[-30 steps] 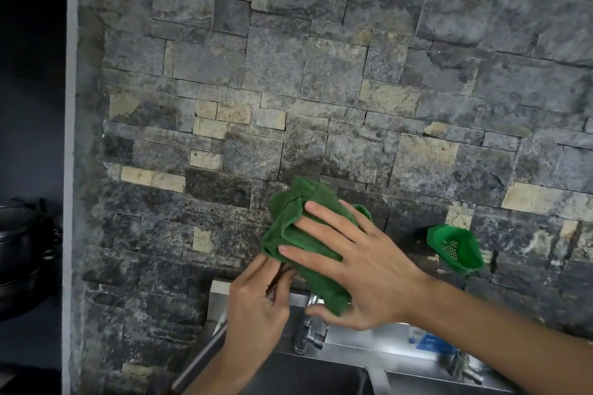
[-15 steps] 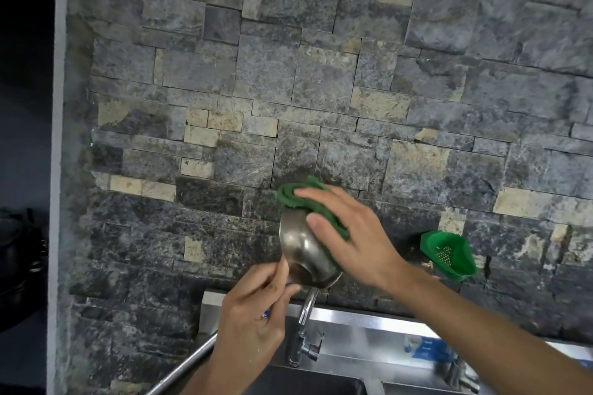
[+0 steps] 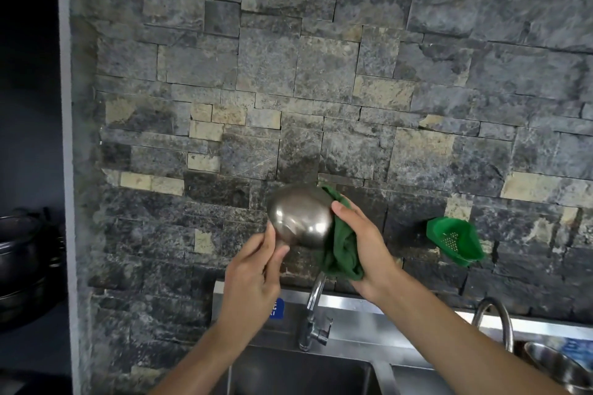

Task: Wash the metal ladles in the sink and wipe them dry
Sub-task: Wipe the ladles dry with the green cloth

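Note:
A metal ladle is held up in front of the stone wall, its round bowl showing its shiny back to me. My left hand grips the ladle just below the bowl; the handle is hidden behind that hand. My right hand holds a bunched green cloth against the bowl's right side, thumb resting on the bowl's edge. The steel sink lies below the hands.
A curved tap rises from the sink's back ledge, with a second tap to the right. A green plastic strainer hangs on the wall. A metal bowl sits at lower right. Dark pots stand at left.
The cloth slid off the ladle bowl to its right side, leaving the bowl's shiny back uncovered. My right hand shifted from flat over the bowl to its right edge.

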Demonstrator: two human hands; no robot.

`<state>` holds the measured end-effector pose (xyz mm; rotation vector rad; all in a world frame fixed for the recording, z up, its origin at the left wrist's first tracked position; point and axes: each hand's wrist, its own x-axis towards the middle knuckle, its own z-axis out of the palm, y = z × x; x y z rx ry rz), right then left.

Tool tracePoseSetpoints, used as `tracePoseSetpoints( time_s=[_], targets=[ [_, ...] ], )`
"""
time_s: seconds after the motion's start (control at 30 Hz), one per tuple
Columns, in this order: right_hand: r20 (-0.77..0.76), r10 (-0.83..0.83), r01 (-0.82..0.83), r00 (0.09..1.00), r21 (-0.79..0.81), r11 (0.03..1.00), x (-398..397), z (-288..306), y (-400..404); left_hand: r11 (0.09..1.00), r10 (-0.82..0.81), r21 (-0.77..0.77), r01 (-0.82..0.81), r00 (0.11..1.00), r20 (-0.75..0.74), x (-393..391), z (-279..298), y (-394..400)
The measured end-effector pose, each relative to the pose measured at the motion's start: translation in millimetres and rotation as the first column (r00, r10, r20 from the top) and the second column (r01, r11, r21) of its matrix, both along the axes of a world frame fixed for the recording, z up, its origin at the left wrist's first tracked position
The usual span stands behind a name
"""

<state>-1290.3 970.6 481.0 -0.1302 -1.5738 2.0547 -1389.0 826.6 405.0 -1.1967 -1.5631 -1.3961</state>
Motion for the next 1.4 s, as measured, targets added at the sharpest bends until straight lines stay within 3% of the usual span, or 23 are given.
tracePoseSetpoints(
  time_s=[0.17,0.3,0.4,0.5,0.57,0.63,0.67,0.73,0.8,0.87,0.97,1.03,1.13,1.27,1.33,1.4],
  targets=[
    [-0.079,-0.063,0.053,0.995,-0.120,0.991,6.5,8.3,-15.3,1.000,-0.028,0.006,0.028,0.999,0.022,1.1,-3.4,14.2],
    [-0.059,-0.253,0.239,0.966,-0.181,0.954,8.4,16.4,-22.6,0.993,-0.118,0.036,0.114,0.981,0.151,0.4,-15.2,24.5],
    [-0.091,-0.398,0.376,0.913,-0.197,0.906,5.9,17.4,-32.8,0.988,-0.120,-0.064,0.138,0.965,0.234,7.2,-36.7,35.2],
    [-0.169,-0.471,0.438,0.866,-0.200,0.877,4.5,21.3,-36.3,0.980,-0.089,-0.141,0.143,0.938,0.335,27.2,-73.8,44.3],
    [-0.213,-0.478,0.439,0.852,-0.205,0.875,5.9,25.9,-33.0,0.987,-0.090,-0.087,0.134,0.915,0.392,37.9,-92.9,49.0],
    [-0.239,-0.494,0.479,0.836,-0.123,0.869,9.5,26.9,-31.4,0.993,-0.097,-0.020,0.119,0.889,0.448,46.5,-97.4,53.7],
    [-0.255,-0.517,0.539,0.817,0.019,0.842,12.3,25.4,-32.0,0.994,-0.097,0.008,0.106,0.878,0.469,49.3,-95.3,57.0],
    [-0.327,-0.531,0.623,0.782,0.453,0.638,18.1,18.6,-34.3,0.993,-0.117,0.062,0.099,0.850,0.513,52.8,-88.2,61.5],
    [-0.395,-0.476,0.588,0.786,0.715,0.378,19.5,10.8,-33.4,0.983,-0.181,0.090,0.157,0.810,0.558,57.0,-78.5,63.1],
    [-0.435,-0.387,0.527,0.813,0.832,0.171,15.0,4.9,-26.5,0.969,-0.240,0.094,0.227,0.800,0.550,64.9,-67.2,60.0],
    [-0.578,-0.304,0.505,0.757,0.813,-0.289,0.1,-2.8,-6.4,0.938,-0.332,0.112,0.328,0.756,0.564,78.2,-55.7,57.0],
    [-0.580,-0.324,0.444,0.747,0.799,-0.406,-3.5,-0.3,-0.5,0.928,-0.353,0.118,0.352,0.737,0.577,83.5,-51.9,55.4],
    [-0.500,-0.299,0.293,0.813,0.794,-0.533,0.0,6.9,11.9,0.921,-0.360,0.123,0.370,0.687,0.632,81.8,-46.8,49.2],
    [-0.352,-0.231,0.058,0.907,0.648,-0.759,13.9,28.2,60.3,0.891,-0.388,0.157,0.427,0.535,0.750,67.4,-43.1,30.3],
    [-0.365,-0.219,0.004,0.905,0.522,-0.853,22.0,39.3,85.0,0.888,-0.337,0.051,0.457,0.571,0.749,55.5,-43.8,21.5],
    [-0.441,-0.237,0.029,0.866,0.516,-0.856,28.8,34.8,95.6,0.865,-0.301,-0.071,0.497,0.626,0.720,46.7,-39.6,15.7]
  ],
)
